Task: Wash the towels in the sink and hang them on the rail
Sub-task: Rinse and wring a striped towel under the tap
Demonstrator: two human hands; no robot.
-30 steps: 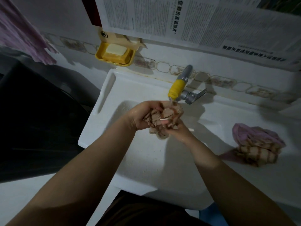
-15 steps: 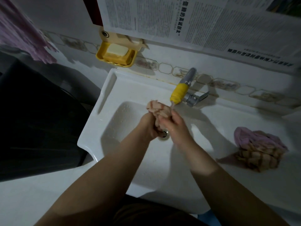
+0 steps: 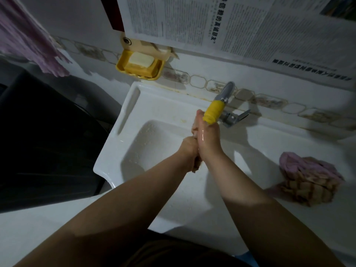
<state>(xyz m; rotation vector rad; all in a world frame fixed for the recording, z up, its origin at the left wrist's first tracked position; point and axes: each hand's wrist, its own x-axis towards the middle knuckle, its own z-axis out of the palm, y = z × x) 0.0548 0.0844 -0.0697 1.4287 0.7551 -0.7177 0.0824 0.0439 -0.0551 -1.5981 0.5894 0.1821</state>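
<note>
Both hands are pressed together over the sink (image 3: 123, 151), directly under the yellow-tipped tap (image 3: 212, 112). The left hand (image 3: 187, 151) and the right hand (image 3: 209, 139) squeeze a small tan towel (image 3: 195, 128) between them; only scraps of it show above and below the palms. Well to the right of the hands, a bundle of pink and tan towels (image 3: 308, 180) lies on the sink's rim. Beyond the hands to the left, a soap dish (image 3: 140, 65) is fixed to the wall.
</note>
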